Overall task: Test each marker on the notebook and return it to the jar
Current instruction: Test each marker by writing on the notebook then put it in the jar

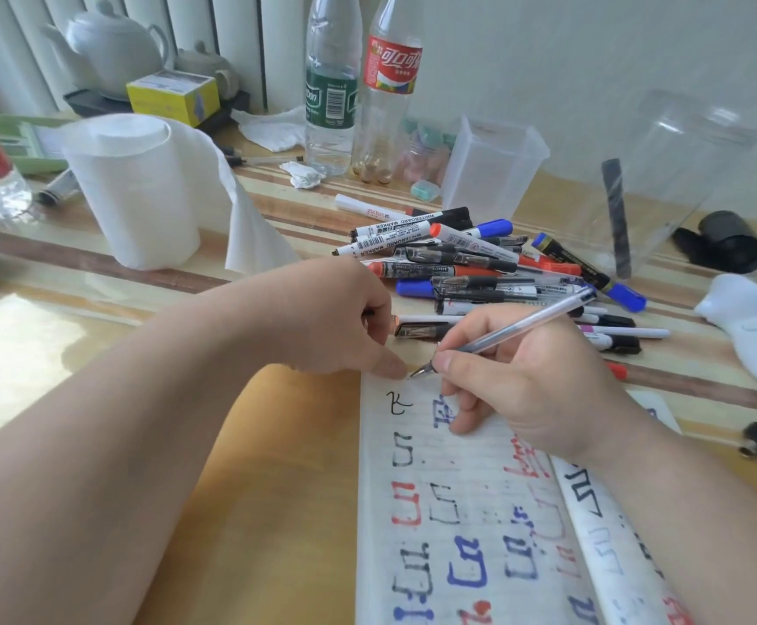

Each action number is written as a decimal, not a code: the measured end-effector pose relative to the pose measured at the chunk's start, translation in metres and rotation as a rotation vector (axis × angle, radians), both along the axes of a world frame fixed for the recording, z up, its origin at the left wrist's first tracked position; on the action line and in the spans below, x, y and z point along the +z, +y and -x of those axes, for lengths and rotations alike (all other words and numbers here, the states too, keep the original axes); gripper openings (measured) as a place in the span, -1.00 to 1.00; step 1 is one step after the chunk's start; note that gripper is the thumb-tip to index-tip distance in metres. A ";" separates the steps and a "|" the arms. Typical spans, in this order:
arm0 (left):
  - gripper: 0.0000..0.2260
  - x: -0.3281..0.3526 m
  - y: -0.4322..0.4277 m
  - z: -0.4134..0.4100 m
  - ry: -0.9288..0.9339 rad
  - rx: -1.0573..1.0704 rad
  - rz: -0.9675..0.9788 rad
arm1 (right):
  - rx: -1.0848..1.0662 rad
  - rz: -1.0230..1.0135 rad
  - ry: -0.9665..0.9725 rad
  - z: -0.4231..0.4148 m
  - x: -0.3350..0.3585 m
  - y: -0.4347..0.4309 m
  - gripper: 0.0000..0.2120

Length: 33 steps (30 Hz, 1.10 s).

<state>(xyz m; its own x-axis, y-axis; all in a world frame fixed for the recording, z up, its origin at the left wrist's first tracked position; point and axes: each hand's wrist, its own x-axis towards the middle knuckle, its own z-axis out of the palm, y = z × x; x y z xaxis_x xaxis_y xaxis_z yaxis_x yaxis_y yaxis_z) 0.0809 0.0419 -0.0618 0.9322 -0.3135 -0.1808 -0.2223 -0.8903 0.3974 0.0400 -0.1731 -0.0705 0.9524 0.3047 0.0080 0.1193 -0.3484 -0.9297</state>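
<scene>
My right hand (530, 390) grips a clear-barrelled pen (516, 329), its tip touching the top edge of the open notebook (462, 489). The page carries black, red and blue test marks. My left hand (336, 318) lies at the notebook's top left corner, thumb pressing the paper, fingers curled; I cannot tell if it holds anything. A pile of markers and pens (494, 268) with black, blue and red caps lies just beyond both hands. A large clear jar (665, 173) lies on its side at the back right, its black lid (728, 241) beside it.
A paper towel roll (137, 191) stands at left. Two plastic bottles (358, 83) and a small clear plastic cup (489, 164) stand behind the pile. Teapots and a yellow box (173, 94) sit at the far back. A white object (751, 327) lies at right.
</scene>
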 end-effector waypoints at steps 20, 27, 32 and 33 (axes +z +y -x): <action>-0.73 -0.002 0.001 -0.005 0.037 -0.007 0.040 | 0.012 0.081 0.010 -0.002 -0.001 0.000 -0.94; -0.73 -0.003 0.002 -0.005 0.019 -0.007 0.031 | -0.014 0.018 -0.004 -0.002 -0.001 -0.002 -0.91; -0.65 -0.004 0.001 -0.006 0.010 0.021 -0.004 | -0.019 0.056 -0.015 -0.002 -0.002 0.000 -0.94; -0.65 -0.003 0.001 -0.006 0.010 0.022 -0.009 | -0.019 0.058 -0.013 -0.002 -0.001 0.001 -0.94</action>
